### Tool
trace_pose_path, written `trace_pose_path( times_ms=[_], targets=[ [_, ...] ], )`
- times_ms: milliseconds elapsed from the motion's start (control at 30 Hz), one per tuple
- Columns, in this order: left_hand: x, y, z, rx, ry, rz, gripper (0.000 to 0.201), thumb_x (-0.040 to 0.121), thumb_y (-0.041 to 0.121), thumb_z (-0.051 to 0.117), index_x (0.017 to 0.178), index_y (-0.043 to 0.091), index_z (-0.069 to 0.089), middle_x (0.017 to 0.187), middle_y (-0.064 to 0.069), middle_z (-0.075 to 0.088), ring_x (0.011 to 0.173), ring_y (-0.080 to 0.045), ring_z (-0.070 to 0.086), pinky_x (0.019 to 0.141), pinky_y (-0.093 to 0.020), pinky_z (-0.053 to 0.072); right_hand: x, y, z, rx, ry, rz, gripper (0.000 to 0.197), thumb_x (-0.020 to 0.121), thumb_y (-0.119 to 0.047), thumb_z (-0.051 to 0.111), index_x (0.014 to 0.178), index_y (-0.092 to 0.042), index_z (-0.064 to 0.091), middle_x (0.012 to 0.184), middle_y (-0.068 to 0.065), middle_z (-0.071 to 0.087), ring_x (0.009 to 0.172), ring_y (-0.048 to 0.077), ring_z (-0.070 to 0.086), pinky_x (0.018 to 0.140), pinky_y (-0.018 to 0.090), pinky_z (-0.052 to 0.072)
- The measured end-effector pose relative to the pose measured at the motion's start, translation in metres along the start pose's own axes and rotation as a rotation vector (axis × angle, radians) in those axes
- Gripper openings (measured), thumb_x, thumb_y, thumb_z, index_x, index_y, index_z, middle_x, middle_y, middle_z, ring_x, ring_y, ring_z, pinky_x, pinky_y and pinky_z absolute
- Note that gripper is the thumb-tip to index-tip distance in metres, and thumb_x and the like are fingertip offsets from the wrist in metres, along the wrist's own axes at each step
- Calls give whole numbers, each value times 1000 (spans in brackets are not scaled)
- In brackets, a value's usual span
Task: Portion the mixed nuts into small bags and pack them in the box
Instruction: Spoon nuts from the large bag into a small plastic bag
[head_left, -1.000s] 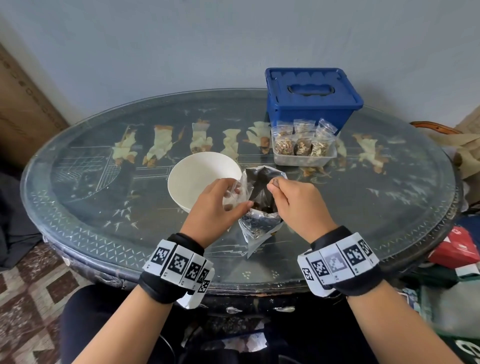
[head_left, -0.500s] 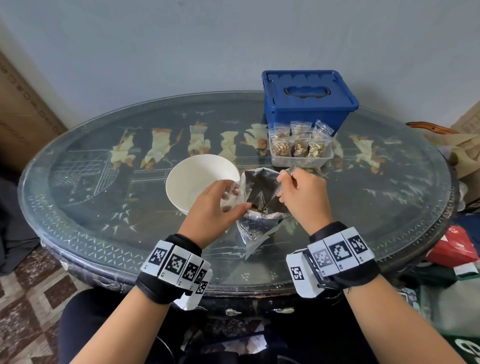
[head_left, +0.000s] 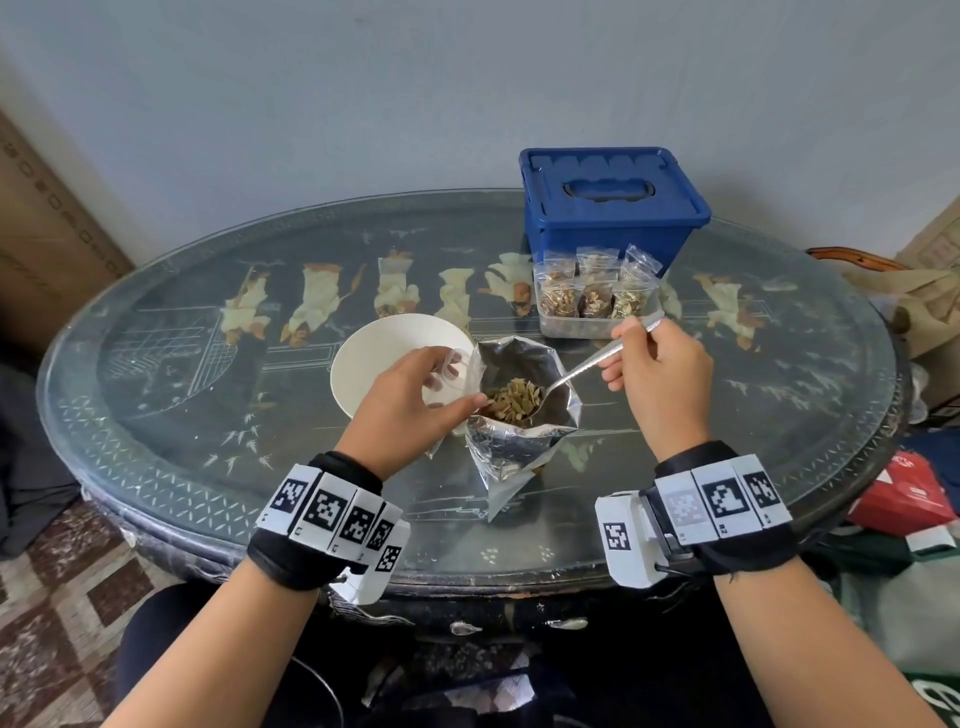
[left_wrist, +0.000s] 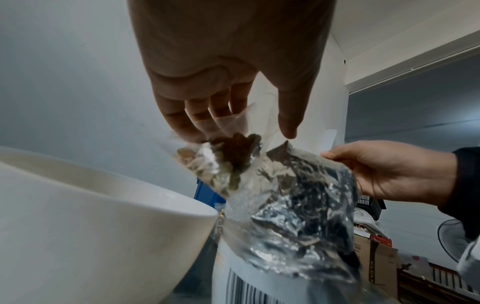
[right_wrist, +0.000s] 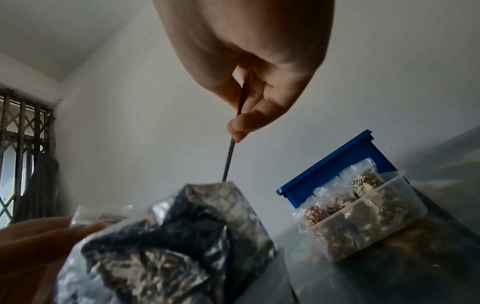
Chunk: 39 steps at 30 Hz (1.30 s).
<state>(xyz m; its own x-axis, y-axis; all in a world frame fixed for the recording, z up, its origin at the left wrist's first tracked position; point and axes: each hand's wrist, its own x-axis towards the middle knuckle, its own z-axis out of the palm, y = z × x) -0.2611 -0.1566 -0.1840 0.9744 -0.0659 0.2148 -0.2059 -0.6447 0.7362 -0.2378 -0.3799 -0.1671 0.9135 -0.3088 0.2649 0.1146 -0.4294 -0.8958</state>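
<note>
A home room: ornate glass-topped table (head_left: 156, 415), barred window (right_wrist: 23, 144), cardboard boxes (left_wrist: 376, 265).

The person's forearms are bare. Each wrist wears a snug black fabric wristband (head_left: 311, 540) ringed with white square tiles printed with black-and-white fiducial markers (head_left: 332, 512). Beside the right wrist's black fabric band (head_left: 737, 551), on its inner side, sits a white box-shaped module (head_left: 626, 540) bearing one more marker. Dark trousers (head_left: 156, 639) cover the lap below the bands.
</note>
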Motion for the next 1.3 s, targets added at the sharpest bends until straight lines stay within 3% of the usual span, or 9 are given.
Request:
trace_pose_path(
  times_ms=[200,367,567,700,900,1033,1300],
  targets=[
    [6,6,-6,96,-38,67,49,77,29,73,117,7,57,100,1,54,84,-11,48,65,2,34,4,2,-4,40,48,17,25,97,-16,44,83,-6,62,59,2,61,46,3,56,47,11,45],
    [11,11,-12,230,-139,86,51,78,36,71,118,9,57,99,3,51,84,-10,47,69,-12,30,7,2,-10,98,84,41,26,95,-9,42,75,-14,57,58,2,60,44,4,55,49,19,47],
    [22,22,-14,359,-232,126,48,80,40,67,117,11,56,100,3,53,85,-9,43,69,-17,26,15,-5,-20,201,167,66,30,97,-10,42,69,-17,54,56,5,58,39,4,51,43,17,43],
    [31,26,-13,423,-302,123,48,81,44,64,117,14,55,96,8,45,84,-8,40,68,-16,24,18,-11,-23,241,184,56,29,97,-11,42,71,-16,55,55,3,57,39,5,50,42,19,43],
    [36,31,-11,446,-340,145,47,83,44,62,118,14,55,109,0,55,85,-8,42,71,-17,28,17,-16,-17,247,165,26,30,97,-12,43,71,-17,54,55,2,58,40,5,51,43,19,44],
    [37,33,-9,450,-371,144,49,81,46,63,116,13,55,109,-1,56,86,-9,44,71,-18,29,13,-15,-12,242,138,29,24,97,-12,42,77,-11,56,58,4,59,43,5,54,44,18,45],
    [38,38,-6,450,-404,147,49,80,47,64,114,12,56,106,-1,55,92,-15,51,80,-26,41,6,-14,-8,246,116,23,29,97,-12,43,71,-20,56,58,3,60,44,5,54,47,20,46]
  ],
)
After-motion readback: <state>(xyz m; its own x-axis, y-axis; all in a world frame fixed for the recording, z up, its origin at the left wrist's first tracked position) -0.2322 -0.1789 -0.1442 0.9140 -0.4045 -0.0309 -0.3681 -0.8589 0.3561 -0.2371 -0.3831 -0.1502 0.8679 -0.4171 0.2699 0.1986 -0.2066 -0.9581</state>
